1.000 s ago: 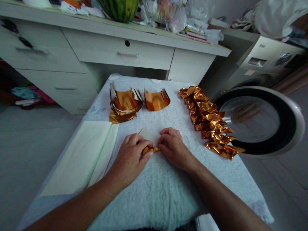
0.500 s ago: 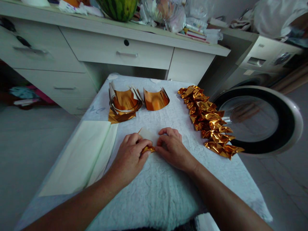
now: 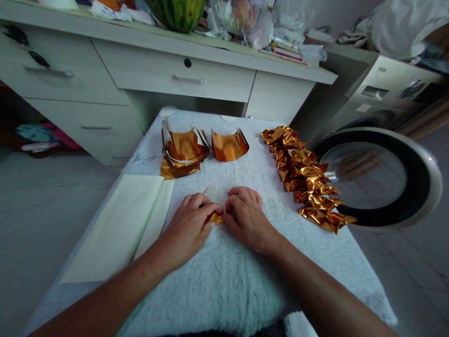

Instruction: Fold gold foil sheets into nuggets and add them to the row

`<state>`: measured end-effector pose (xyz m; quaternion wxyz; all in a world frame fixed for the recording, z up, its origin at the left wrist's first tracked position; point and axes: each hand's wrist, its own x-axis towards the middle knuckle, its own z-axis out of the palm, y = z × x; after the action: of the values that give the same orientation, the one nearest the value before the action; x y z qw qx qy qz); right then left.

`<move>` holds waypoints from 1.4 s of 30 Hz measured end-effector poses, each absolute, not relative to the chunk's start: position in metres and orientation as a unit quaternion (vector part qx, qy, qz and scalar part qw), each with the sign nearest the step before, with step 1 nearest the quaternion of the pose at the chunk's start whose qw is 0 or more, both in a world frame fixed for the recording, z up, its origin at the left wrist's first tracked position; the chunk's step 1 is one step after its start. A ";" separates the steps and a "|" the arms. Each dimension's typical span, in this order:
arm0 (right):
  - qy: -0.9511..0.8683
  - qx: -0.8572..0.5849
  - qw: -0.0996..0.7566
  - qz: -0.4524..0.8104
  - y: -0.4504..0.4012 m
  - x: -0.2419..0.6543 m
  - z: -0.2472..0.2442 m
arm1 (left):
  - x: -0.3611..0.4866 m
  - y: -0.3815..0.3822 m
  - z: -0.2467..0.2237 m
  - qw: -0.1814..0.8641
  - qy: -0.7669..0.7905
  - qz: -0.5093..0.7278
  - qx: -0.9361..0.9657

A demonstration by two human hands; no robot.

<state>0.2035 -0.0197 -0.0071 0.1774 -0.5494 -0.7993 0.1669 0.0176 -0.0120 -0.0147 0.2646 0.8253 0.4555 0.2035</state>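
My left hand (image 3: 191,227) is closed around a small sheet of gold foil paper (image 3: 214,218), whose pale side shows behind the fingers. Close on its right, my right hand (image 3: 249,220) has curled fingers with the tips at the paper's right edge. Curved gold sheets (image 3: 184,146) stand in a stack at the back left, and a smaller curved bundle (image 3: 229,147) is beside them. Folded, crumpled gold pieces (image 3: 301,168) lie in an overlapping row on the right. Large pale paper sheets (image 3: 112,224) lie flat on the left.
A pale cloth (image 3: 224,290) covers the table. Behind it stands a white drawer cabinet (image 3: 154,65) with a watermelon (image 3: 177,14) and bags on top. The open round door (image 3: 375,175) of a washing machine (image 3: 382,89) reaches the table's right side.
My right hand has shifted slightly left and its fingers have curled in closer to the foil. The foil between my hands has changed shape a little. The view has moved slightly.
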 end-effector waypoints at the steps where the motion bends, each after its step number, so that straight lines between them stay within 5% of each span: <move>1: -0.800 -0.552 0.172 0.161 -0.020 0.202 -0.007 | 0.017 -0.012 -0.015 0.262 0.453 0.205 0.827; 29: -0.761 -0.609 0.141 0.175 -0.021 0.219 -0.005 | 0.016 -0.009 -0.015 0.266 0.455 0.186 0.829; 42: -0.748 -0.573 0.246 0.228 -0.015 0.232 -0.004 | 0.016 -0.008 -0.014 0.261 0.445 0.210 0.830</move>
<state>0.2322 -0.0152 -0.0039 0.2461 -0.5725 -0.7480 0.2283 0.0161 -0.0083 -0.0143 0.2608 0.8303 0.4453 0.2105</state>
